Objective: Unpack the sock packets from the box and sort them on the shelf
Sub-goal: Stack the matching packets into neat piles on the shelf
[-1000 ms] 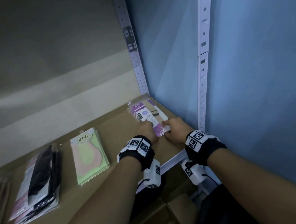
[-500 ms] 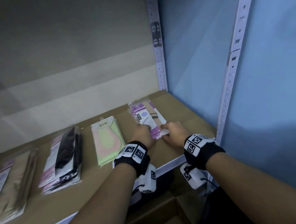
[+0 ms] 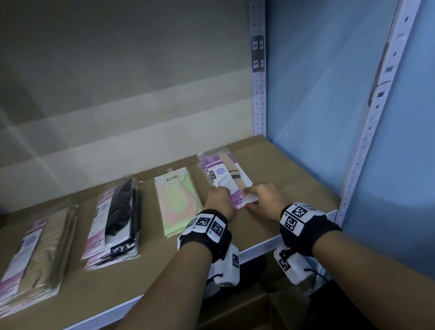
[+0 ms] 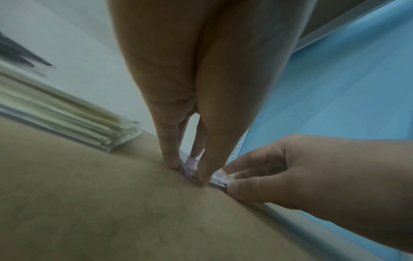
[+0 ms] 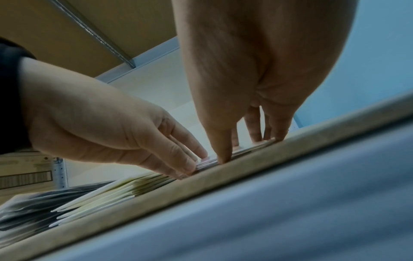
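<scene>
A stack of purple sock packets (image 3: pixel 222 175) lies at the right end of the brown shelf (image 3: pixel 285 163). My left hand (image 3: pixel 221 199) has straight fingers, and their tips press on the stack's near left edge (image 4: pixel 191 163). My right hand (image 3: pixel 265 200) pinches the near right corner between thumb and fingers. In the left wrist view the right hand (image 4: pixel 230 176) has its thumb under the corner and its fingers on top. In the right wrist view my right hand (image 5: pixel 245 150) touches the stack's front edge (image 5: pixel 208 164) beside my left hand (image 5: pixel 192 167).
Three other stacks lie to the left: green-pink packets (image 3: pixel 177 198), black ones (image 3: pixel 120 216) and beige ones (image 3: pixel 38 251). A blue wall (image 3: pixel 324 101) and white uprights (image 3: pixel 258 81) close off the right side. A cardboard box (image 3: pixel 238 311) sits below the shelf's front edge.
Both hands have stayed on the near end of the purple packets. The head view has swung left, bringing the black and beige stacks fully into sight.
</scene>
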Available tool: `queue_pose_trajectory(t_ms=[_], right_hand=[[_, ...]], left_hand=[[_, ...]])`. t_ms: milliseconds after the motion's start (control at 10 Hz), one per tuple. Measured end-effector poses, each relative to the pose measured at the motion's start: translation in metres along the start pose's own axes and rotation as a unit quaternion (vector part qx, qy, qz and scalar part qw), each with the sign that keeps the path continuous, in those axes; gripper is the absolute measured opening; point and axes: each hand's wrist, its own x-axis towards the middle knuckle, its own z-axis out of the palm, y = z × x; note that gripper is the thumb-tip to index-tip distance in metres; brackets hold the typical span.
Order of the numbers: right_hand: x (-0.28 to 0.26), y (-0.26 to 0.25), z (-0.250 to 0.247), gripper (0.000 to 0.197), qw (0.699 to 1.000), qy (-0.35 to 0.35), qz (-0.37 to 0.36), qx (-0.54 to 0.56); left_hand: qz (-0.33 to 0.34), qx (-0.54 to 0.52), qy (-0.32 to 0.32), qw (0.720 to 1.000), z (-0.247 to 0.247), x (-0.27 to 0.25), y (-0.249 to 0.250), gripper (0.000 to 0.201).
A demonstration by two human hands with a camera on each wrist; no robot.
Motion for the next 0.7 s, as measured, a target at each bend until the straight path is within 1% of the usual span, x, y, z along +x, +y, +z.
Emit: queue_pose_trajectory(t_ms=[200, 300, 400, 500, 600, 700], right_hand=[[-0.003, -0.002, -0.007, 0.044, 1.0, -0.001, 0.012, 0.004], [-0.004, -0.004, -0.011, 0.047, 1.0, 0.019, 0.019, 0.007], [-0.008, -0.016, -0.013, 0.042, 1.0, 0.02, -0.006, -0.022], [-0.017, -0.033, -0.012, 0.038, 0.998, 0.007, -0.024, -0.054], [-0.02, -0.044, -0.005, 0.033, 0.997, -0.018, -0.039, -0.069], [-0.021, -0.054, 0.003, 0.027, 0.996, -0.019, -0.049, -0.077]], left_hand=[[0.014, 0.012, -0.009, 1.0, -0.007, -0.006, 0.0, 0.037], [0.036, 0.015, 0.001, 0.999, -0.015, -0.011, 0.0, 0.035], [0.054, 0.018, 0.014, 0.998, -0.025, -0.017, -0.001, 0.033], [0.059, 0.051, 0.007, 0.997, -0.037, -0.031, -0.004, 0.034], [0.046, 0.099, -0.013, 0.994, -0.052, -0.046, -0.017, 0.04], [0.035, 0.118, -0.003, 0.992, -0.07, -0.064, -0.038, 0.045]])
